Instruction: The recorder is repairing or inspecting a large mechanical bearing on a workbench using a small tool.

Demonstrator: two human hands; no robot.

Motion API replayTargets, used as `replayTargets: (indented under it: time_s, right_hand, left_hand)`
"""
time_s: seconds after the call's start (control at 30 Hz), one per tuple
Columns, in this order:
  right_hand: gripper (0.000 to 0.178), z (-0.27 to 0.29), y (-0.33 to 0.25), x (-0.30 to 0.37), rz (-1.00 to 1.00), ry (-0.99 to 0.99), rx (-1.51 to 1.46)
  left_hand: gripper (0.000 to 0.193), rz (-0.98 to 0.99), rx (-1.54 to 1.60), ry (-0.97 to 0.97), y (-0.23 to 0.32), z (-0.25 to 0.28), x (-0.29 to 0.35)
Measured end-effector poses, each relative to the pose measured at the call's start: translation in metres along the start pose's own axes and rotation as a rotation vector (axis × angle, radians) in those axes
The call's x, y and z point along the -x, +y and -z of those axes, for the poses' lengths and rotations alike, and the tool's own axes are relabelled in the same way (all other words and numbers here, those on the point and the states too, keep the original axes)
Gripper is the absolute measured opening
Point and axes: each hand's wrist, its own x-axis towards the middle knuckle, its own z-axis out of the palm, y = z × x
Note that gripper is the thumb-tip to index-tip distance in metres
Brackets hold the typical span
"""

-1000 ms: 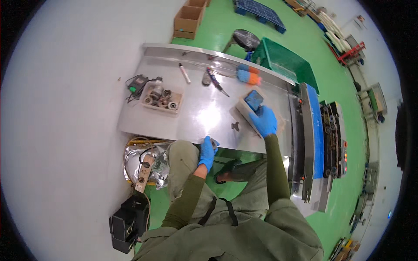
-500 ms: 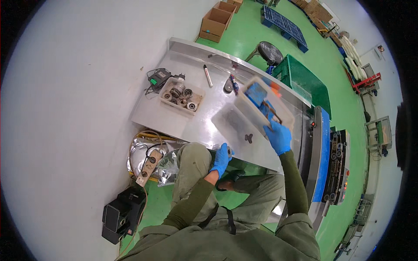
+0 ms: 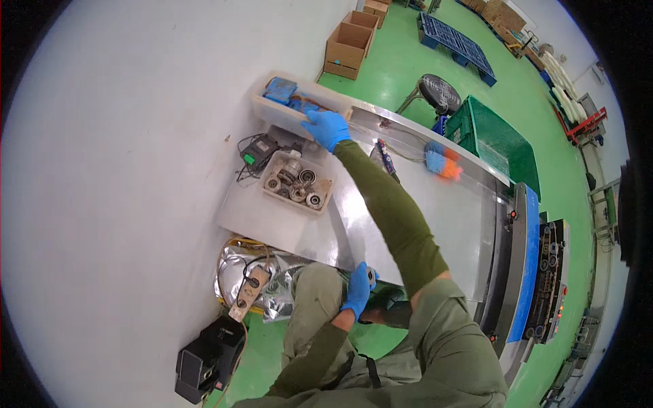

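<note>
My right hand (image 3: 328, 129), in a blue glove, grips the near side of a translucent plastic box (image 3: 277, 113) at the table's far left. Blue pieces (image 3: 280, 90) and a brown strip lie in that box. Below it stands a second translucent box (image 3: 321, 206) with several round metal parts (image 3: 307, 178), some like bearings or pulleys. My left hand (image 3: 357, 291), also blue-gloved, is closed around a small round metal part (image 3: 371, 276) at the table's near edge, just above my knee. My right forearm crosses over the tabletop and hides part of it.
A black adapter (image 3: 259, 151) with cable sits beside the parts box on the metal table (image 3: 449, 224). Farther right are a patterned pen-like item (image 3: 386, 156) and a blurred blue-orange thing (image 3: 443, 162). A blue-sided machine (image 3: 522, 265) borders the right; a green crate (image 3: 507, 146) stands behind.
My right hand has carried the box from the table's right side to the far left. The blue-orange thing now shows uncovered. My left hand still holds the round part at the near edge.
</note>
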Motion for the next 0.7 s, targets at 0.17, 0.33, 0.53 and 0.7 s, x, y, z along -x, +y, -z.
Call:
replayTargets:
  time_s: [0.17,0.33,0.53,0.7]
  right_hand:
    - [0.027,-0.044,0.022,0.005,0.042,-0.083,-0.002]
    - [0.023,-0.028,0.013,0.005,0.081,-0.145,0.046]
    - [0.021,0.033,0.013,0.059,0.170,0.197,0.150]
    - [0.032,0.097,-0.020,0.219,-0.370,0.258,-0.137]
  left_hand:
    - [0.049,0.057,0.091,0.084,0.022,-0.014,0.017]
    - [0.023,-0.197,-0.169,-0.060,0.020,0.001,0.011]
    - [0.035,0.127,0.208,-0.039,0.019,0.007,0.000]
    - [0.043,0.139,0.238,-0.134,0.017,0.014,-0.010]
